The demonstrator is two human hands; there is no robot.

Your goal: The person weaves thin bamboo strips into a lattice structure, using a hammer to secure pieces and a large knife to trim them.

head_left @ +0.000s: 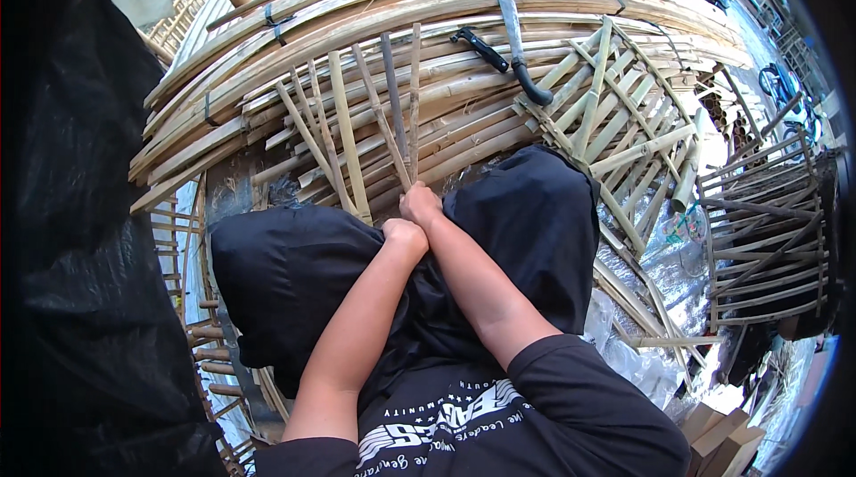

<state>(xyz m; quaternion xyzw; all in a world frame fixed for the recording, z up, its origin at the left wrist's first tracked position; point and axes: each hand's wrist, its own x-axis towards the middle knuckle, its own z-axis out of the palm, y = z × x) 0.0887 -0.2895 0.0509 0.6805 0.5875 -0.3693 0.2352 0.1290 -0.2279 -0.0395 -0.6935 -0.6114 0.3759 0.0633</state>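
I sit with my knees up in black trousers. Between them my left hand [406,234] and my right hand [420,205] are closed side by side on the near ends of a fan of thin bamboo strips [343,134]. The strips spread away from my hands over a pile of long bamboo slats [428,9]. My right hand lies just beyond the left one, and the two touch.
A long knife with a black handle [519,49] and a second black-handled tool [481,49] lie on the slats ahead. A woven bamboo lattice [624,120] sits to the right, another dark lattice panel [767,245] farther right. Black sheeting [80,254] hangs at the left.
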